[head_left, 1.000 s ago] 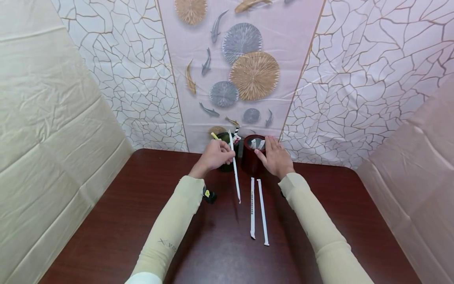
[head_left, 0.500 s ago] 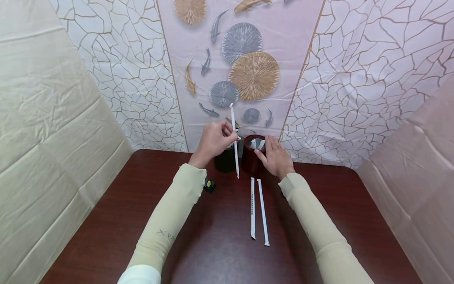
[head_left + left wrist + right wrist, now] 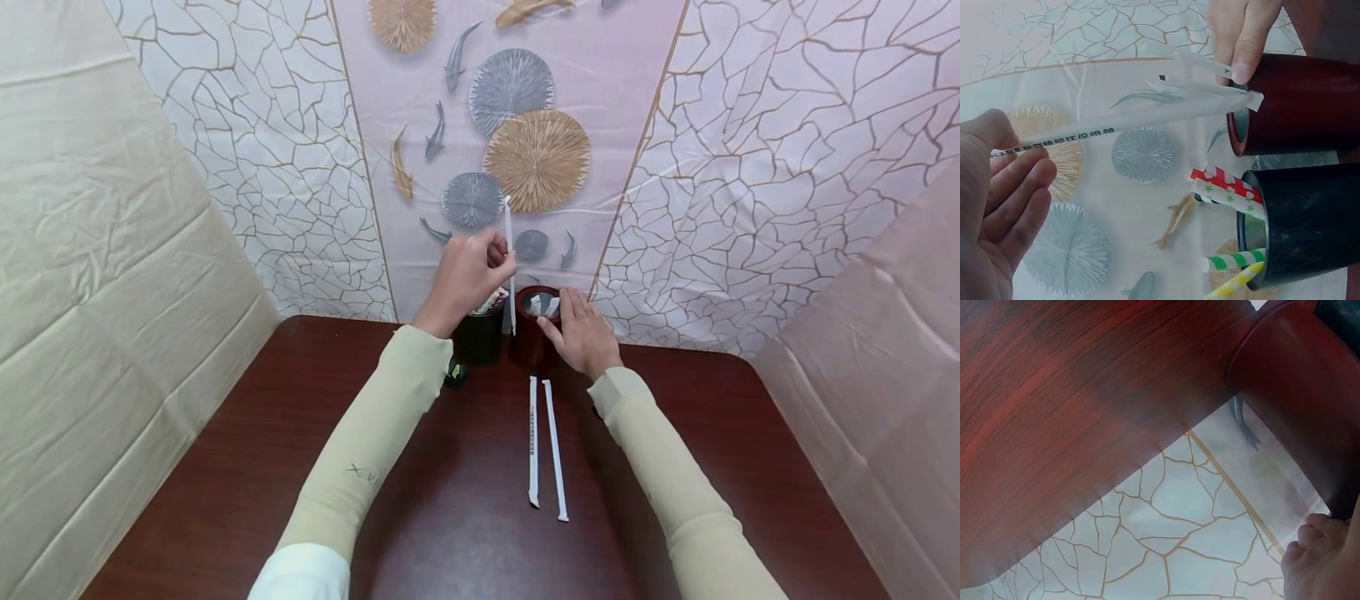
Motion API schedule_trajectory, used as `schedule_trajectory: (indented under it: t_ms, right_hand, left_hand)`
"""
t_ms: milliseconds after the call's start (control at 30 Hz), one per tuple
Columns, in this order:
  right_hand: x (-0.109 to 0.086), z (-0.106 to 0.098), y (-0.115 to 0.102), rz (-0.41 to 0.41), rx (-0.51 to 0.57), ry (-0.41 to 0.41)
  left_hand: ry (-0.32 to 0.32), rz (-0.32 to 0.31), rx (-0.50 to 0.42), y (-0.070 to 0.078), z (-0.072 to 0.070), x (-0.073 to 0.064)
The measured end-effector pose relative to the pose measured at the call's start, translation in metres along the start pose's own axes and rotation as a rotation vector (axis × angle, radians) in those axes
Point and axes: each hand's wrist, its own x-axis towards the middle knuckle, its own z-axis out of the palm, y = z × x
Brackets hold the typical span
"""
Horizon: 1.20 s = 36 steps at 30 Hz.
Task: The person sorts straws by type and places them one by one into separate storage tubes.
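My left hand [image 3: 471, 271] pinches a paper-wrapped straw [image 3: 509, 233] held nearly upright, its lower end near the dark red cup [image 3: 528, 346]. In the left wrist view the straw [image 3: 1122, 122] has dark print, and its far end overlaps the cup's mouth; whether it is inside I cannot tell. My right hand [image 3: 588, 333] rests against the cup's right side, fingers straight and the thumb at the rim. Other wrapped straws [image 3: 1200, 62] stand in the red cup. Two more, a printed wrapped straw [image 3: 533, 442] and a plain-looking one [image 3: 556, 450], lie on the table.
Left of the red cup stands a black cup [image 3: 480, 337] holding several coloured patterned straws, such as a green-striped straw [image 3: 1235, 259]. Both cups are close to the back edge of the brown table [image 3: 315, 450], before a patterned cloth [image 3: 675, 192].
My left hand has risen and moved right from the black cup towards the red one, carrying the wrapped straw. The right hand and the straws on the table stay about where they were.
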Motion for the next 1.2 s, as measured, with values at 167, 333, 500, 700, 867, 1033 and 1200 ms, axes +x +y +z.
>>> schedule_trajectory:
  t_ms: [167,333,500,700,867,1033,1200]
  right_hand:
    - [0.0,0.0,0.0,0.001,0.005,0.001]
    - [-0.001,0.0,0.001,0.003,0.003,0.003]
    - [-0.002,0.0,0.002,0.002,0.002,0.006]
    - [-0.002,0.002,0.002,-0.004,-0.001,0.017]
    - [-0.002,0.003,0.001,-0.002,-0.002,0.009]
    - [-0.002,0.002,0.001,-0.002,-0.001,0.009]
    - [0.0,0.002,0.002,-0.007,-0.005,0.007]
  left_hand:
    - [-0.002,0.0,0.042,0.003,0.003,0.009]
    - [0.007,0.009,0.074,0.005,0.009,0.016]
    - [0.017,0.012,0.087,0.005,0.016,0.018]
    - [0.023,0.021,0.092,-0.001,0.031,0.015]
    - [-0.02,-0.005,0.096,-0.006,0.043,0.011]
    - [-0.154,-0.095,0.069,-0.01,0.05,0.006]
    - [-0.245,-0.191,0.024,-0.012,0.051,0.003]
